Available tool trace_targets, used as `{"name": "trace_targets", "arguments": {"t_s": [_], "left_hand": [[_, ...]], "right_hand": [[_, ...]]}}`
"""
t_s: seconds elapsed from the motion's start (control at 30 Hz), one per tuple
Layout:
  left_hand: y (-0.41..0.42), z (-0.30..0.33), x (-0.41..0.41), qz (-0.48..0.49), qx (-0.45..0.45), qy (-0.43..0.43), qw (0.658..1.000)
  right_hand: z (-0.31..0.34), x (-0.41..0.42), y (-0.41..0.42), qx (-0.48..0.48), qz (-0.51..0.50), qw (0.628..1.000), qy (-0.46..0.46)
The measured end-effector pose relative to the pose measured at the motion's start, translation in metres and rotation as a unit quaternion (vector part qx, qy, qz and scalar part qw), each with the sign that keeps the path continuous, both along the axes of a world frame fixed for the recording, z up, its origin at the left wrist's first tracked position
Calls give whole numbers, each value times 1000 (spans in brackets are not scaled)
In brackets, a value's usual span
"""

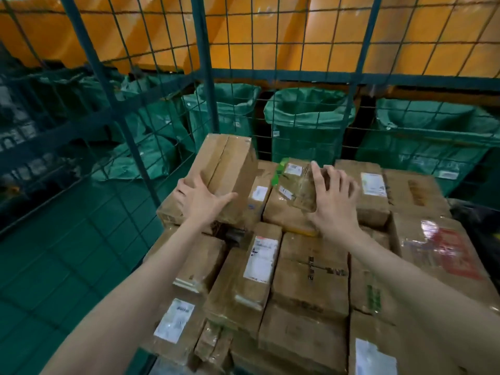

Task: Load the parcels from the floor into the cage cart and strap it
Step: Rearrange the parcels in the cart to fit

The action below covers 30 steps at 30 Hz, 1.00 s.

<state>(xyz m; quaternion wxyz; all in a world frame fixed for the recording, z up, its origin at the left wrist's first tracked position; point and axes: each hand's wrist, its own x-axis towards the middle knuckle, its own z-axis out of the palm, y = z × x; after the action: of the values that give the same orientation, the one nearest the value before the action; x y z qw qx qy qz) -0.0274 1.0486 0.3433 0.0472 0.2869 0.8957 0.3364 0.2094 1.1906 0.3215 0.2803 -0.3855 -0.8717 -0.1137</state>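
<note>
Several brown cardboard parcels (308,282) are stacked inside the green wire cage cart (205,77). My left hand (200,198) grips the near left side of a long taped box (227,171) that lies tilted on top of the stack by the cage's back left corner. My right hand (335,198) holds a small tape-wrapped parcel (296,182) with white labels and a green sticker, just above the top layer, right of the long box.
Green sacks (308,115) stand open beyond the cage's back wall, under orange chutes (297,41). More green sacks (151,150) lie past the left wall. The floor (54,266) at left is green. A parcel with a red label (446,253) lies at right.
</note>
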Motion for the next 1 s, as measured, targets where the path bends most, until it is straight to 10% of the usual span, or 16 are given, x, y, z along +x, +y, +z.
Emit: {"name": "trace_targets", "arguments": {"t_s": [0.7,1.0], "left_hand": [[-43,-39,-155,-34,-108,18,993],[-51,-49,-174,-128,-182,34,974]], "right_hand": [[-57,-116,-116,-8,-6,1000,13],[-63,-149,-162,-269,-140,942,143]]}}
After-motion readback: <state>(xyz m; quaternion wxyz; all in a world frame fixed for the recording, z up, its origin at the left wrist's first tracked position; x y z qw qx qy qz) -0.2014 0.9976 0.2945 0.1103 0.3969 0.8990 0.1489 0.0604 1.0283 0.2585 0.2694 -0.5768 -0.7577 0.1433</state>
